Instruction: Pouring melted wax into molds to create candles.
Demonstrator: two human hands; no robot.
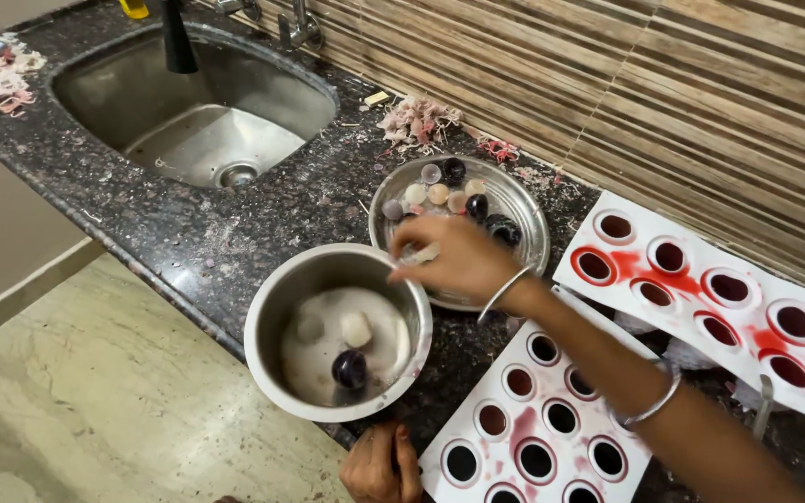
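Speckled dark stone bench (235, 233) carries a round steel bowl (272, 307) of white powder, a dark ball (349, 369) inside; no long axis. Beside it, a steel plate (524, 219) of glossy balls. Right hand (458, 261) pinches a pale coated piece (418, 253) over the rim. Left hand (379, 466), curled, rests at the bench edge, its grip unclear.

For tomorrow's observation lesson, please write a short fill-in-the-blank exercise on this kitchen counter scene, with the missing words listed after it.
1. The right hand reaches over the rim of the steel ____, which holds white powder.
2. One dark ball lies in the bowl on the ____ powder.
3. The steel plate of light and dark balls stands between the bowl and the ____ wall.
4. The sink is set into the ____ counter.

Missing words: bowl; white; striped; speckled
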